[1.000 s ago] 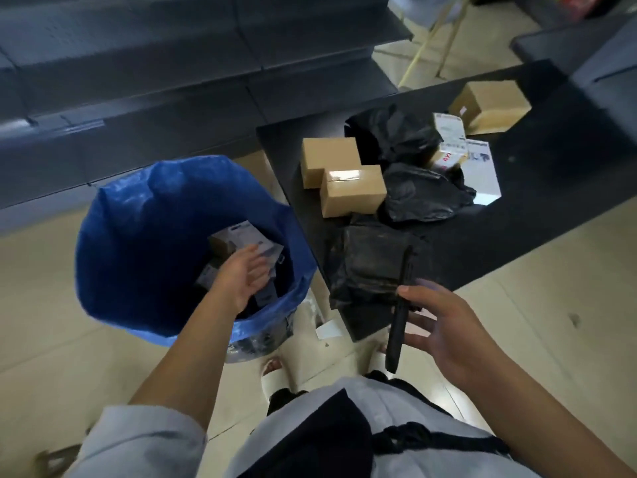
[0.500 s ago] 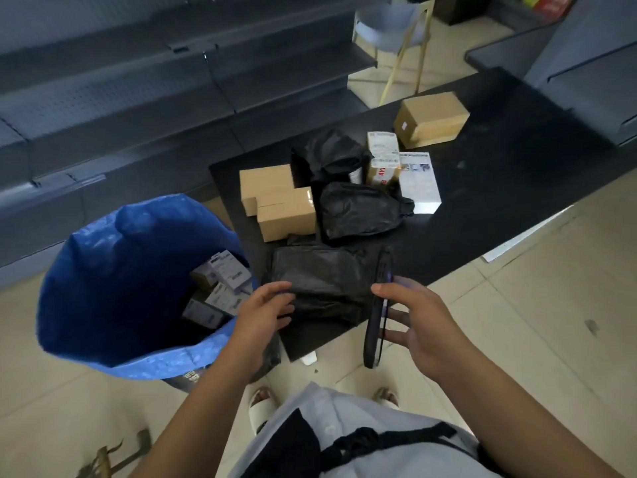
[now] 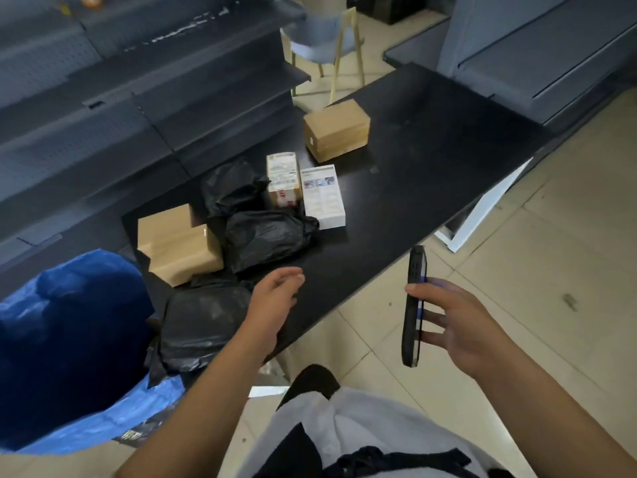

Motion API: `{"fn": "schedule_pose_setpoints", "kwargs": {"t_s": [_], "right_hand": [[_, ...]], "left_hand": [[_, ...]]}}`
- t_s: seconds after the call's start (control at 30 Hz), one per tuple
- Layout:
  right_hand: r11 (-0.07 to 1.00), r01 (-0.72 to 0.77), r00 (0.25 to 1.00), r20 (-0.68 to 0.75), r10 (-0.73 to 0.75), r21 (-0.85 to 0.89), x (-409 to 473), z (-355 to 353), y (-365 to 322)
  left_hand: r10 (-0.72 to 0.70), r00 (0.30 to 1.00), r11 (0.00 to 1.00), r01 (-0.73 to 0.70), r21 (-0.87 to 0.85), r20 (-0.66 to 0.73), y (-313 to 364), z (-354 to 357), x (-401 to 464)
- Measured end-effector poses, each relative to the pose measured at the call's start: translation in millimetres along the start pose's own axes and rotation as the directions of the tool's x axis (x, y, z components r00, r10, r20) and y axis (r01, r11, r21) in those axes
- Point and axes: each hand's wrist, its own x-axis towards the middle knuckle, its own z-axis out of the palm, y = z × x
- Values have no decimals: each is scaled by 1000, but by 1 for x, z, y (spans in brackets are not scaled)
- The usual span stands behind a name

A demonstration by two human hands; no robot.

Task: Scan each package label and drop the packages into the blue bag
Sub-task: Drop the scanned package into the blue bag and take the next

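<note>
While right hand grips scanner, left hand seemingly empty above table

Three black bags, five boxes (two white-labelled), one scanner

The bag is bright blue; the table is black; three wrinkled parcels are glossy black; the boxes are plain brown cardboard; one flat box is white with a printed label; the handheld scanner is black; the floor tiles are pale beige
</note>
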Motion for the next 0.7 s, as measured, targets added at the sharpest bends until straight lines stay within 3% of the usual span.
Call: {"fn": "schedule_pose_setpoints", "kwargs": {"t_s": [0.17,0.27,0.37,0.47,0.57,0.7], "right_hand": [[998,-7,1000,-24,9,62,30,-29,-22],[998,-10,998,-59,14,69,54,-43,-38],[998,-17,996,-88,22,61,82,-57,-63],[999,-28,995,-100,31,23,110,-67,-96],[998,-36,993,-115,31,-44,141,-74,-128],[992,-99,990,-110,91,-72,183,-79,-158]], "left_hand": [[2,999,955,12,298,-48,41,50,71],[23,999,921,-3,389,-47,57,84,125],[39,995,812,19,583,-87,68,115,178],[16,982,675,128,726,-188,78,139,213],[19,961,566,219,795,-278,77,153,228],[87,940,578,223,785,-331,60,161,231]]}}
